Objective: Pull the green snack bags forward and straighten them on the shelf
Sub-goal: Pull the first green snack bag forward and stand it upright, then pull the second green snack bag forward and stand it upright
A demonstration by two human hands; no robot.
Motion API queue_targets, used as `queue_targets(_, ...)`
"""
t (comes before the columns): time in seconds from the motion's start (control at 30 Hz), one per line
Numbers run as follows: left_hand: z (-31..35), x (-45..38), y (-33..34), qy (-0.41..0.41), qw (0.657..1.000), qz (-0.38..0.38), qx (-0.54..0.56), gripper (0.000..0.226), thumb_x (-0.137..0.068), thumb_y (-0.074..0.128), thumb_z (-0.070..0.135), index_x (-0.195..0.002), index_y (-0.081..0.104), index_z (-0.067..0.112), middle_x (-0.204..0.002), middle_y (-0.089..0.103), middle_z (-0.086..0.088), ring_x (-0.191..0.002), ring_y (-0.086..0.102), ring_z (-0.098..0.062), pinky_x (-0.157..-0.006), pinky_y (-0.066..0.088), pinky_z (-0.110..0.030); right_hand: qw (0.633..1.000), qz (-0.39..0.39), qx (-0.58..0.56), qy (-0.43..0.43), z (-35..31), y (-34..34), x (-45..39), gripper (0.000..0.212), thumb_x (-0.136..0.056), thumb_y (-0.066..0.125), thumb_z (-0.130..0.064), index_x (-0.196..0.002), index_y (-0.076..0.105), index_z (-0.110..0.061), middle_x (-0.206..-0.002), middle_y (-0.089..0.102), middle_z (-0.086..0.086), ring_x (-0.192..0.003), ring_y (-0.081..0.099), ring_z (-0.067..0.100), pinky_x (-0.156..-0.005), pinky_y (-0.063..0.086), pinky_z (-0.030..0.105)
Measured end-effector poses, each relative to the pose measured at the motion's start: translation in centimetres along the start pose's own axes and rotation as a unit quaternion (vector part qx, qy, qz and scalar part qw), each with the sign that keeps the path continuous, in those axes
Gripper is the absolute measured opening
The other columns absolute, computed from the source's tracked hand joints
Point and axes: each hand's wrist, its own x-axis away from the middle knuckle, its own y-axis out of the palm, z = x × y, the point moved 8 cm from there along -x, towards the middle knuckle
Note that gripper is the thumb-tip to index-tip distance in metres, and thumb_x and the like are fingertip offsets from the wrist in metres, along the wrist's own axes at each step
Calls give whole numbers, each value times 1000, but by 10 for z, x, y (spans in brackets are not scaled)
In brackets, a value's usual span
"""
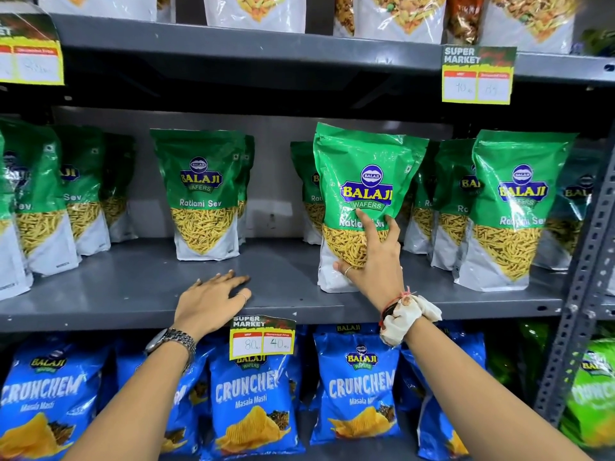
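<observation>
Several green Ratlami Sev snack bags stand on the grey middle shelf (139, 284). One green bag (362, 181) stands upright near the shelf's front edge, right of centre; my right hand (374, 261) lies flat against its lower front, fingers spread, thumb at its left side. Another green bag (203, 194) stands further back at centre, with more bags behind it. A green bag at the right (515, 207) stands forward too. Rows of green bags at the left (40, 197) lean slightly. My left hand (213, 301) rests palm down on the bare shelf front, holding nothing.
Blue Crunchem chip bags (253, 397) fill the shelf below. A yellow price tag (263, 337) hangs from the shelf edge between my arms. Clear snack bags line the upper shelf (253, 11). A perforated grey upright (579, 294) stands at the right.
</observation>
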Motion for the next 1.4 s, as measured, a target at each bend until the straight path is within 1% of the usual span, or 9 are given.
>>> queue_targets(0.27, 0, 2, -1, 8, 1000, 7, 0, 49, -89, 29, 53, -136, 38, 42, -153, 31, 7, -140, 29, -15, -115, 20, -41, 1000, 2, 17, -3, -4, -3, 2, 94, -68, 82, -30, -144, 27, -39, -152, 15, 18, -130, 34, 46, -94, 46, 59)
queue_targets(0.43, 4, 16, -7, 44, 998, 44, 11, 55, -83, 25, 51, -133, 44, 38, -148, 40, 9, -137, 35, -12, -114, 25, -40, 995, 65, 57, -47, -27, -8, 11, 76, -76, 69, -41, -143, 35, -25, -154, 20, 24, -143, 12, 46, -109, 25, 66)
queue_targets(0.57, -13, 22, -12, 50, 998, 46, 7, 41, -95, 31, 40, -134, 43, 35, -150, 38, 6, -139, 31, -12, -115, 23, -42, 986, 86, 50, -137, -65, 2, 23, 63, -78, 64, -31, -135, 45, -13, -153, 26, 23, -144, 16, 41, -117, 17, 51)
queue_targets(0.63, -32, 25, -18, 41, 998, 39, -1, 42, -96, 30, 39, -136, 43, 34, -151, 36, 5, -140, 30, -13, -116, 21, -43, 984, 77, 40, -158, -81, 11, 27, 60, -78, 66, -25, -133, 47, -12, -152, 30, 19, -144, 19, 37, -116, 14, 37)
queue_targets(0.7, -60, 29, -26, 30, 999, 36, -6, 43, -97, 28, 40, -136, 43, 32, -151, 37, 4, -140, 30, -14, -116, 19, -44, 983, 69, 28, -166, -96, 23, 27, 58, -78, 66, -22, -132, 48, -11, -150, 35, 17, -143, 24, 36, -113, 17, 31)
queue_targets(0.93, -163, 36, -67, -34, 998, 45, -1, 41, -98, 29, 37, -136, 42, 29, -151, 35, 3, -141, 29, -18, -114, 22, -42, 984, 53, 28, -167, -146, 78, 18, 56, -79, 63, -23, -131, 47, -11, -148, 38, 16, -140, 29, 35, -114, 29, 42)
queue_targets(1.07, -205, 28, -72, -10, 999, 35, 14, 41, -97, 31, 39, -136, 41, 35, -151, 36, 5, -141, 28, -14, -115, 23, -41, 986, 37, 33, -160, -183, 120, 7, 56, -79, 65, -23, -129, 48, -7, -146, 40, 18, -138, 33, 37, -105, 42, 48)
queue_targets(1.17, -218, 27, -69, 8, 999, 40, 16, 41, -96, 31, 43, -135, 43, 38, -149, 39, 8, -139, 31, -10, -113, 24, -39, 987, 18, 47, -155, -204, 153, -4, 59, -80, 67, -23, -132, 46, -6, -147, 38, 20, -138, 33, 38, -103, 44, 51)
queue_targets(1.4, -221, 23, -64, 22, 998, 66, 15, 56, -80, 24, 47, -131, 47, 40, -148, 40, 8, -138, 33, -9, -115, 23, -38, 994, -56, 86, -46, -223, 229, -38, 87, -81, 69, -39, -150, 20, -20, -155, 13, 26, -139, 23, 45, -101, 40, 58)
